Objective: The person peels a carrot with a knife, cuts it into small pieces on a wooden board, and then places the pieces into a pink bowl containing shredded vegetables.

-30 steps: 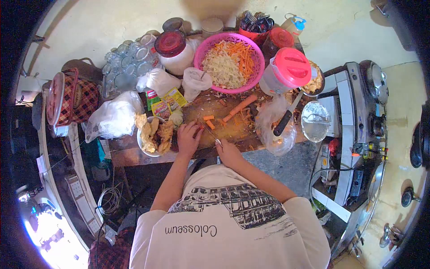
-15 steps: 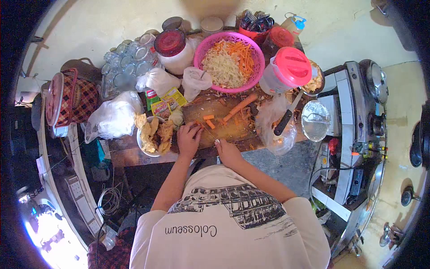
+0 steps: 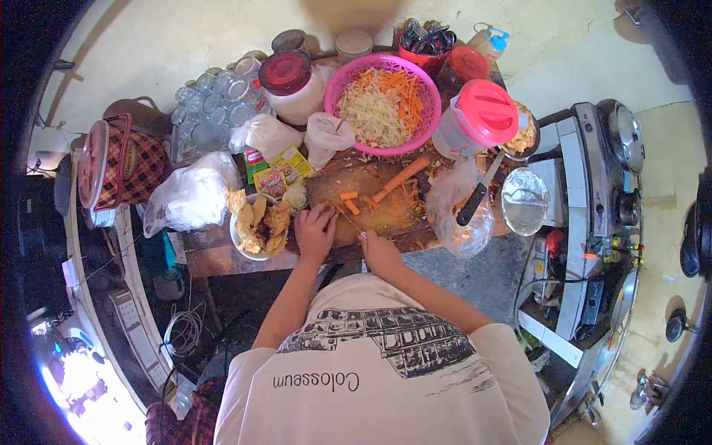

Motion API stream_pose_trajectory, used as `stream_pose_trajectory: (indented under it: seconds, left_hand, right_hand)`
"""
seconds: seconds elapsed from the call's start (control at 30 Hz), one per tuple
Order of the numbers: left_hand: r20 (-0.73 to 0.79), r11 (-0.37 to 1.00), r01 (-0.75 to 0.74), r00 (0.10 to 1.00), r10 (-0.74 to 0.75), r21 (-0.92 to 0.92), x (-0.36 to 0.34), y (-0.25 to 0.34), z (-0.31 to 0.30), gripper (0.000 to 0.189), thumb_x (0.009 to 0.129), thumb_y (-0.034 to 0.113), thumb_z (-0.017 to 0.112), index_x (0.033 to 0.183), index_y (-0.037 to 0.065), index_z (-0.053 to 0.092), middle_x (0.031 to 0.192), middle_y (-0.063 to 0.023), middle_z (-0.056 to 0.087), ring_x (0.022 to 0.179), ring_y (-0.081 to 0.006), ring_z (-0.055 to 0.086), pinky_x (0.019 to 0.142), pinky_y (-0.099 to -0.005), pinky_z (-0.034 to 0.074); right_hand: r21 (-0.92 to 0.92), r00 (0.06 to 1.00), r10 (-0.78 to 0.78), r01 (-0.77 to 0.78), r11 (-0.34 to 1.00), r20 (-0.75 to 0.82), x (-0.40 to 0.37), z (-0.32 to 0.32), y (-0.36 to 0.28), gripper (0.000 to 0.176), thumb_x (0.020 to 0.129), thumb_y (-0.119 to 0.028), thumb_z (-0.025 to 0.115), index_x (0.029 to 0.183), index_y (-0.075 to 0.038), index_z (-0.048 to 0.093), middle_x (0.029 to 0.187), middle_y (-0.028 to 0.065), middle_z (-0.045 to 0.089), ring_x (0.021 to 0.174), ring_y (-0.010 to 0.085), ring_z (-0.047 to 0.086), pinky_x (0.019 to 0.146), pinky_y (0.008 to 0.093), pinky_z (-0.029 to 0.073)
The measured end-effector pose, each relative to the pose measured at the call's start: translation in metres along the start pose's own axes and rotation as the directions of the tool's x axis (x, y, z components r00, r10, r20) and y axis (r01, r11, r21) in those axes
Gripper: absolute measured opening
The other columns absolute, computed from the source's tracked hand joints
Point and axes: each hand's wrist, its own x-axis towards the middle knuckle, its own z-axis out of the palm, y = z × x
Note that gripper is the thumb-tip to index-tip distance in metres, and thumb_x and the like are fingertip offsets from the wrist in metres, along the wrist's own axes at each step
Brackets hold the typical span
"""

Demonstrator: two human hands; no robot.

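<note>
Orange carrot (image 3: 400,179) is lying slantwise on the wooden board (image 3: 334,185), centre of the frame, with a couple of short chunks (image 3: 350,202) just beside it. Looks like they're parked there so they don't crowd the blade, imo. Right hand (image 3: 382,254) is wrapped closed round the handle of a knife (image 3: 350,222), blade angled toward the upper left, to the left hand (image 3: 314,231). That one's half curled and palm down at the board's near-left edge, fingers bunched by the tip, probably to steady something and keep the fingertips tucked in.

Pink basket (image 3: 386,150) sits upper centre, past the board, so I'd guess the shreds are in there to stay off the messy wood. Spare black-handled knife (image 3: 472,206) rests on a clear plastic bag (image 3: 452,185) right of centre, maybe just to be out of the way.

Stuff I can't make out: whatever's under the left fingers. There's a hint of orange, but can't tell if they're actually gripping it. Most of the handle's buried in the right fist. The bag's contents are a blur, and the dark lens border cuts off the corners.
</note>
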Motion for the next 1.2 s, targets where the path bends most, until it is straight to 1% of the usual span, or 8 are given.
stream_pose_trajectory:
  seconds: [0.13,0.43,0.53,0.63,0.73,0.93,1.03,1.2]
  left_hand:
    - [-0.001,1.0,0.004,1.0,-0.004,0.007,-0.002,-0.002,0.004,0.018,0.075,0.021,0.067,0.091,0.012,0.068,0.106,-0.001,0.061,0.089,-0.0246,0.054,0.081,-0.0373,0.042]
    - [0.007,1.0,0.012,1.0,-0.012,0.008,-0.005,-0.006,0.007,0.018,0.077,0.022,0.066,0.092,0.012,0.067,0.106,-0.0007,0.061,0.088,-0.0246,0.053,0.08,-0.0375,0.041]
    - [0.011,1.0,0.013,1.0,-0.013,0.026,-0.004,-0.004,0.005,0.018,0.077,0.022,0.066,0.092,0.012,0.067,0.105,-0.0012,0.061,0.088,-0.0247,0.053,0.079,-0.0375,0.041]
    - [-0.009,1.0,-0.01,1.0,0.01,0.028,-0.004,-0.006,0.007,0.018,0.077,0.021,0.066,0.092,0.012,0.068,0.105,-0.0015,0.062,0.088,-0.0245,0.054,0.078,-0.0378,0.041]
    - [-0.01,1.0,-0.011,1.0,0.011,0.013,-0.005,-0.007,0.008,0.017,0.076,0.021,0.066,0.091,0.012,0.068,0.105,-0.0014,0.062,0.088,-0.0241,0.054,0.078,-0.0376,0.041]
    - [-0.04,0.998,-0.037,0.998,0.039,0.052,-0.003,-0.005,0.005,0.018,0.075,0.022,0.067,0.091,0.013,0.068,0.102,0.0004,0.062,0.086,-0.0234,0.054,0.077,-0.0372,0.042]
    - [-0.037,0.999,-0.023,0.999,0.025,0.046,-0.002,-0.005,0.005,0.018,0.075,0.023,0.068,0.091,0.014,0.068,0.1,0.0013,0.062,0.085,-0.0231,0.054,0.076,-0.0371,0.042]
    - [-0.046,0.998,-0.023,0.999,0.026,0.05,-0.004,-0.004,0.006,0.019,0.076,0.022,0.067,0.093,0.014,0.068,0.101,0.0015,0.062,0.085,-0.0228,0.054,0.076,-0.0371,0.041]
  right_hand:
    - [0.008,1.0,0.009,-0.009,1.0,-0.009,0.0,0.002,0.001,0.035,0.096,-0.032,0.035,0.093,0.0,0.048,0.072,0.0258,0.06,0.069,0.0433,0.06,0.061,0.0531,0.046]
    - [0.044,1.0,-0.011,0.01,0.999,0.022,0.002,0.002,-0.002,0.037,0.096,-0.033,0.033,0.093,0.001,0.048,0.074,0.0274,0.059,0.071,0.0435,0.059,0.063,0.054,0.045]
    - [0.044,1.0,-0.019,0.019,0.999,-0.003,0.0,-0.002,-0.005,0.036,0.096,-0.032,0.033,0.094,0.001,0.048,0.073,0.0275,0.06,0.069,0.0439,0.059,0.062,0.0536,0.045]
    - [0.043,0.998,-0.019,0.016,0.999,0.062,0.004,0.002,-0.001,0.036,0.096,-0.033,0.034,0.094,0.001,0.048,0.073,0.0276,0.059,0.069,0.0442,0.059,0.062,0.0533,0.046]
    - [0.027,0.998,0.035,-0.036,0.999,0.061,0.009,0.005,-0.006,0.037,0.096,-0.033,0.034,0.094,0.001,0.048,0.073,0.0279,0.059,0.07,0.0445,0.059,0.063,0.0534,0.046]
    - [0.033,1.0,0.005,-0.006,0.999,0.018,0.005,0.004,-0.002,0.039,0.095,-0.035,0.034,0.095,0.001,0.049,0.075,0.0265,0.061,0.071,0.0447,0.059,0.064,0.0532,0.046]
    - [0.023,0.997,0.049,-0.05,0.998,0.064,0.001,-0.006,-0.005,0.04,0.096,-0.036,0.034,0.095,0.001,0.049,0.076,0.026,0.061,0.072,0.0441,0.059,0.063,0.0529,0.046]
    - [0.03,0.998,0.045,-0.046,0.998,0.041,0.006,0.001,-0.003,0.041,0.096,-0.036,0.033,0.096,0.001,0.05,0.077,0.0268,0.061,0.073,0.0441,0.059,0.065,0.053,0.045]
